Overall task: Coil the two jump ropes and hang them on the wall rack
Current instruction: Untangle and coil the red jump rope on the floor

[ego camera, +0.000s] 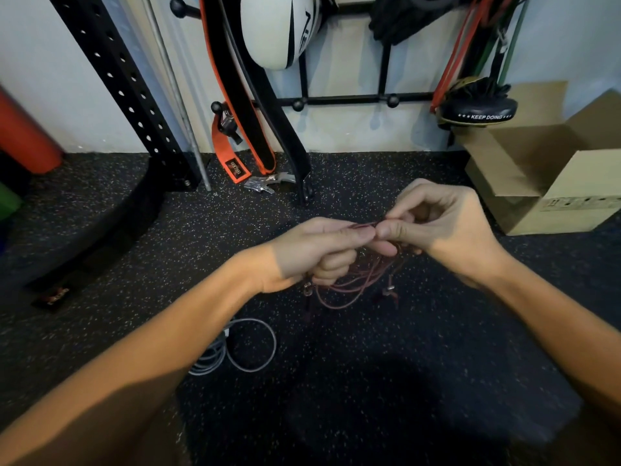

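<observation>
Grey rope lies coiled on the speckled floor, near its front edge, just beside the left forearm; not yet hung. Left hand is closed around the gathered loops of the red rope, which dangle below it, thumb pinching 1 strand. Right hand pinches that same strand, fingertips meeting the left's. Likely feeding the next loop: keep loops equal, tension light. Wall rack at the floor's far edge has free pegs.

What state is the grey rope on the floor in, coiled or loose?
Coiled. The grey rope lies on the floor in stacked round loops, untouched; both hands are on the red rope.
</observation>
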